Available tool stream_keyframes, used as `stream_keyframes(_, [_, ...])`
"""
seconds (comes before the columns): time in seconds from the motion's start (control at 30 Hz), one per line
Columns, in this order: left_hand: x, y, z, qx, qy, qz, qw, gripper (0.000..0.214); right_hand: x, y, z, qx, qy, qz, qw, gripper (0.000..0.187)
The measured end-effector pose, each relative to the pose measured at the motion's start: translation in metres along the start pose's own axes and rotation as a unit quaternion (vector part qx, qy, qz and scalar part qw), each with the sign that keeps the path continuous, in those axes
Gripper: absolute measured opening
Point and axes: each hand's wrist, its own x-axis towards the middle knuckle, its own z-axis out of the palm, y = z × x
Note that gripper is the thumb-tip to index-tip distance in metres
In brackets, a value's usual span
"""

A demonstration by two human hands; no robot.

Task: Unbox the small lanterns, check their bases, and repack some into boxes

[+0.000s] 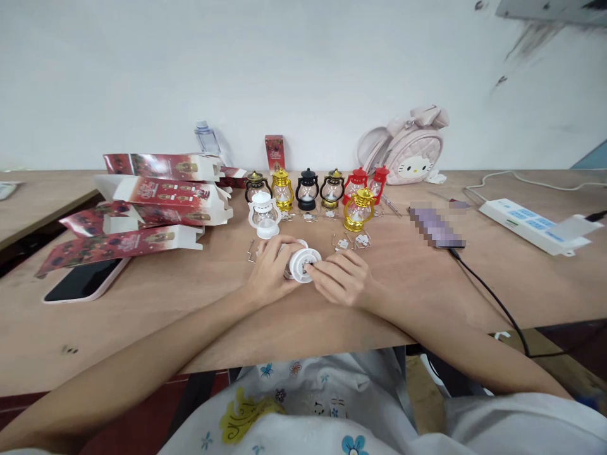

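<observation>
White plastic mini lantern (pixel 303 261) lies on its side at centre of light wooden bench (pixel 427 291), round base facing cam, held btw both hands. Left hand (pixel 269 270): fingers closed around its body. Right hand (pixel 342 279): fingers curled, tips pinching base rim. Just behind stands an upright white lantern w/ clear globe (pixel 263 216). Red printed cartons (pixel 152 208) are piled at left.

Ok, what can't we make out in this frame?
Head view: white lantern, body hidden by left hand; only its round base shows.
Right hand: fingers cover whether its grip pinches anything at the base.
Purple object by the cable: pixelated.
Wire pieces beside the gold lantern: too small.
Boxes: print too small to read.
</observation>
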Motion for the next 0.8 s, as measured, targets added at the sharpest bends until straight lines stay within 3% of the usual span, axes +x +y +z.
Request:
stream_keyframes(0.37, [0.0, -0.002, -0.002, 0.002, 0.026, 0.004, 1.0, 0.032, 0.004, -0.007, 0.001, -0.061, -0.03, -0.001, 0.998, 0.023])
stream_keyframes(0.47, [-0.001, -0.002, -0.003, 0.009, 0.024, 0.0, 1.0, 0.035, -0.001, 0.0, 0.002, -0.022, -0.03, 0.037, 0.999, 0.029])
stream_keyframes(0.57, [-0.001, 0.001, -0.003, 0.009, 0.018, 0.008, 1.0, 0.036, -0.006, 0.017, 0.0, 0.01, -0.044, 0.129, 0.991, 0.031])
stream_keyframes(0.67, [-0.002, 0.002, -0.002, 0.002, 0.015, 0.016, 1.0, 0.034, -0.01, 0.039, -0.002, -0.012, -0.164, 0.257, 0.952, 0.028])
stream_keyframes(0.8, [-0.002, 0.001, -0.002, 0.0, 0.008, 0.003, 1.0, 0.034, -0.016, 0.062, -0.003, -0.015, -0.365, 0.349, 0.863, 0.023])
